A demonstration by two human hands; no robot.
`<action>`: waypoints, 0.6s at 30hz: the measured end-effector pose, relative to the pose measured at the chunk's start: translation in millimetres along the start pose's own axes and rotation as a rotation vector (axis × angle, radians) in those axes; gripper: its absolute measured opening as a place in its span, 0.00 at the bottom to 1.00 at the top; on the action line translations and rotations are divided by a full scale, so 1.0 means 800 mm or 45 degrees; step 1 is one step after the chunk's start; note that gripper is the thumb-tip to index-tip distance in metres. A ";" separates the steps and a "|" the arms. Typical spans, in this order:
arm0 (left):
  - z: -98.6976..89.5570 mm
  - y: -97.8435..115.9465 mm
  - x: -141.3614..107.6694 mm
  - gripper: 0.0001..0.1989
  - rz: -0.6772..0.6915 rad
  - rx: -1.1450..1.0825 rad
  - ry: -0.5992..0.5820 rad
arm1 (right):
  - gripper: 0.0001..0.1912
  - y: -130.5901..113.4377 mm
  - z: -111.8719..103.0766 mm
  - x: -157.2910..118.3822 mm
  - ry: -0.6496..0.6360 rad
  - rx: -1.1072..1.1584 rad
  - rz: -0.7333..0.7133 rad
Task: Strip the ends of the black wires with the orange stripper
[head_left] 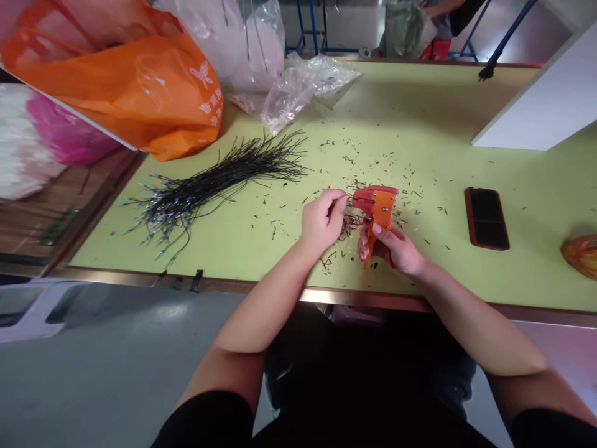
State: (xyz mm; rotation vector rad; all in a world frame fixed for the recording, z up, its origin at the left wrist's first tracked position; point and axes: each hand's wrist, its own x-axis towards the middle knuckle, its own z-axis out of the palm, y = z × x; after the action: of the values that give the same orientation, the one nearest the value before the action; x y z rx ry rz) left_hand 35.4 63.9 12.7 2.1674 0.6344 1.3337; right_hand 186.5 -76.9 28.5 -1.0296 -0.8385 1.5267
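My right hand is wrapped around the handles of an orange and red wire stripper, whose jaws point left. My left hand is closed in a pinch right beside those jaws. A thin wire end shows faintly at its fingertips; most of it is hidden by the hand. Short black cut bits lie scattered beneath and around both hands. Left of them, a loose bundle of black wires rests on the yellow-green table, with blue and silvery ends toward the near left.
At the back left stand an orange bag and clear plastic bags. A phone lies to the right, near an orange-brown object at the edge. A white panel rises at the back right. Another person is beyond the table.
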 end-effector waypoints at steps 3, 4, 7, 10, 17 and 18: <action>-0.001 0.001 0.000 0.12 -0.002 0.000 -0.005 | 0.30 0.002 -0.001 0.001 0.015 -0.013 -0.009; -0.001 0.001 0.000 0.12 -0.001 0.003 -0.012 | 0.31 0.003 -0.001 0.001 0.020 -0.020 -0.016; 0.000 0.001 0.000 0.12 0.018 0.017 -0.021 | 0.31 0.007 0.000 0.003 0.043 -0.036 -0.062; 0.001 0.000 -0.002 0.12 0.012 0.037 -0.020 | 0.31 0.011 0.002 0.005 0.040 -0.034 -0.098; 0.000 0.004 -0.001 0.11 -0.044 0.039 -0.017 | 0.34 0.016 0.011 0.003 0.144 -0.061 -0.164; 0.000 0.005 0.000 0.11 -0.048 0.024 -0.014 | 0.34 0.017 0.012 0.003 0.143 -0.067 -0.180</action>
State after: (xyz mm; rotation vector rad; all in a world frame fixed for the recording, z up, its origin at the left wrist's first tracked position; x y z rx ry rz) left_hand 36.1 60.4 15.2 2.1654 0.6830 1.3001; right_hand 172.3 -77.0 19.7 -1.0619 -0.8575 1.3219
